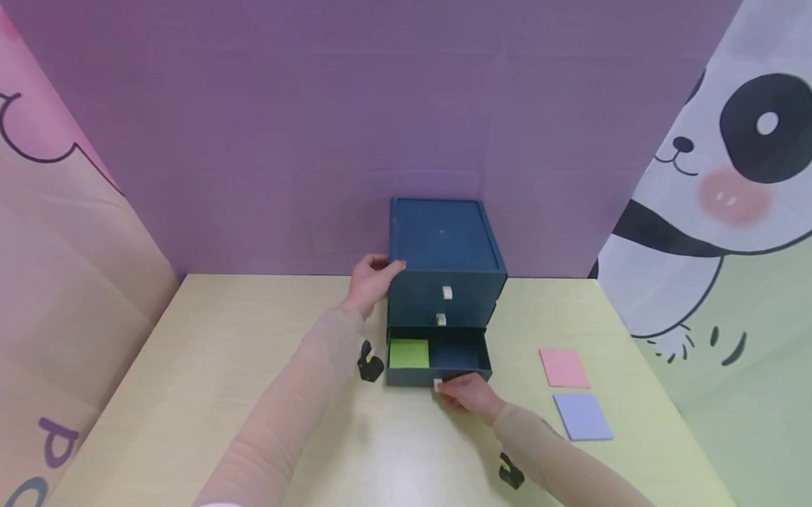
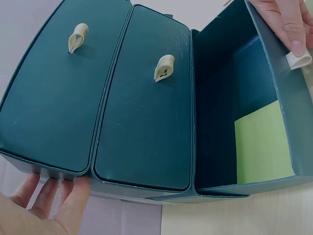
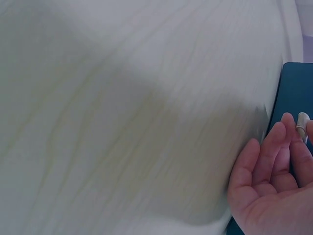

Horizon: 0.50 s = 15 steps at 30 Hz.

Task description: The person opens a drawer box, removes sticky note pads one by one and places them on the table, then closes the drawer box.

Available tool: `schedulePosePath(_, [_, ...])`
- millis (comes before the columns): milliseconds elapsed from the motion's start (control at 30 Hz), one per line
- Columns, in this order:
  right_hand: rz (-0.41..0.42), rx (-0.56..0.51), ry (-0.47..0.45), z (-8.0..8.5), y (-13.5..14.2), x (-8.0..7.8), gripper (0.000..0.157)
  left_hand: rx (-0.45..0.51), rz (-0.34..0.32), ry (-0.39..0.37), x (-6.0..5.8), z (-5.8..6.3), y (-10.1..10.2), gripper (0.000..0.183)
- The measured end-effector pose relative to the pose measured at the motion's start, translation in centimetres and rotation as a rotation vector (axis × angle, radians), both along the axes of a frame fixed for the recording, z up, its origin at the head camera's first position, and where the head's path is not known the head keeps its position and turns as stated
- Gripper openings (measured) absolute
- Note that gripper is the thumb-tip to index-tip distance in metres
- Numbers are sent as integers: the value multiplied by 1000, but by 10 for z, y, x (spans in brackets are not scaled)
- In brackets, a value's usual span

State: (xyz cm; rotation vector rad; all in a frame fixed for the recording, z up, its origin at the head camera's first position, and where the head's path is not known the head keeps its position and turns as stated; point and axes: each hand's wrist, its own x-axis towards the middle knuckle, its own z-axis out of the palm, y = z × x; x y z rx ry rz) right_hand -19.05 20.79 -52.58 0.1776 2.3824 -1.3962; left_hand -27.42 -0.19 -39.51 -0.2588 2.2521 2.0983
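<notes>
A dark blue desktop drawer cabinet (image 1: 444, 236) stands at the back of the table, its bottom drawer (image 1: 407, 377) pulled out. Inside that drawer, toward the left, lies a square green sticky note pad (image 2: 261, 147). My right hand (image 1: 469, 395) pinches the drawer's whitish loop pull tab (image 2: 299, 59), with the thumb on top in the left wrist view. Against the cabinet's left side, near the top, rest the fingertips of my left hand (image 1: 371, 284). The upper two drawers (image 2: 54, 98) are closed, each with the same kind of loop tab.
A pink note pad (image 1: 564, 368) and a lilac note pad (image 1: 582, 416) lie on the pale wooden table (image 1: 238, 367), right of the cabinet. Behind it hangs a purple backdrop (image 1: 282, 127). Printed panels, one with a panda (image 1: 736, 162), flank the sides.
</notes>
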Motion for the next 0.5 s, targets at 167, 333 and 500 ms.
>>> schedulePosePath(167, [-2, 17, -6, 1, 0, 3, 22, 2, -1, -2, 0, 0, 0, 50])
schedulePosePath(333, [-4, 25, -4, 1, 0, 5, 22, 6, 1, -4, 0, -1, 0, 50])
schedulePosePath(500, [8, 29, -5, 0, 0, 8, 22, 4, 2, -6, 0, -3, 0, 50])
